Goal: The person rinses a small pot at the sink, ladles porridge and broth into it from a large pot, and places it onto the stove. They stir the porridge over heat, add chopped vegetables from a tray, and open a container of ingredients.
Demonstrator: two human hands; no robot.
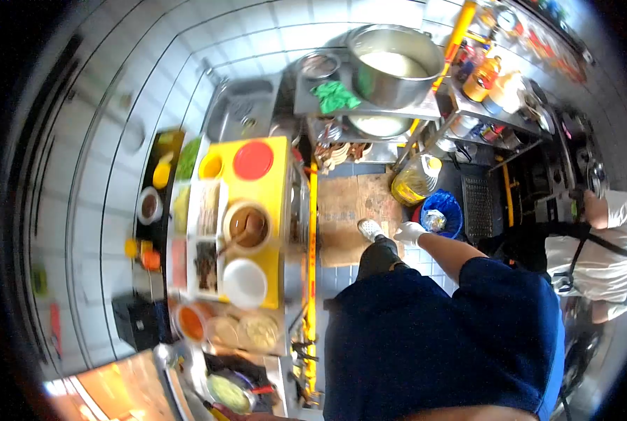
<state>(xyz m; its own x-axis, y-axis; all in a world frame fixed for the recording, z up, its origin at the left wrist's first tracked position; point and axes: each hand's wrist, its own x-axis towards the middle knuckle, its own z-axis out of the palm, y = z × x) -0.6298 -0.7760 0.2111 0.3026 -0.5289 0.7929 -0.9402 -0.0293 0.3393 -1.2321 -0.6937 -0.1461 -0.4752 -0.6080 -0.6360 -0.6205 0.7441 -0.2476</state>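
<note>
My right hand (410, 233) wears a white glove and hangs over the floor at the left rim of a blue-lined bin (450, 203). Its fingers look loosely extended, with nothing visible in them. A crumpled clear or silvery wrapper (435, 220) lies in the bin. At the bottom edge my left hand (235, 414) is blurred and mostly cut off. It appears closed near a yellow, dark-tipped thing (219, 415) whose kind is unclear. Just above that hand sits a pan (247, 382) of pale green food (227, 393), with a red handle or tool (263, 389) beside it.
A yellow-topped counter (271, 175) carries a red lid (253, 160), a bowl of brown sauce (247, 223) and a white bowl (245, 283). A large pot (396, 67) stands on a steel shelf. An oil jug (417, 179) stands beside the bin. Another person (594, 259) is at right.
</note>
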